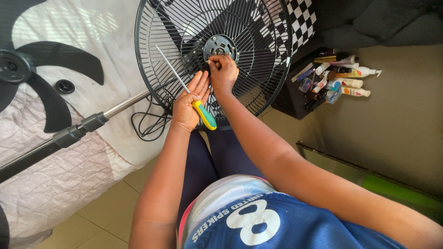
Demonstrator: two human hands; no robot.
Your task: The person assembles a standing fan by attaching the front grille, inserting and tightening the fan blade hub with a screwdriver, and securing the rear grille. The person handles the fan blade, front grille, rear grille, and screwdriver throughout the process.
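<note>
Two hands at the hub of a fan guard.

The right hand point(223, 73) pinches something too small to make out at the hub point(219, 47) of the fan guard point(258, 60). The left hand point(190, 102), palm up just below, loosely grasps a screwdriver point(187, 90), its tip pointing up-left across the wires.

— What is the person wearing on top?

— A blue sports jersey point(295, 226) with white lettering and a large white numeral across it, filling the lower middle of the frame. A thin pink trim edges its hem, and a white layer shows beneath.

— And below?

— Dark navy leggings point(217, 161), close-fitting, in the centre of the frame.

— Sleeves?

— None reach the forearms; both arms are bare to the wrists, with no watch or rings visible.
</note>
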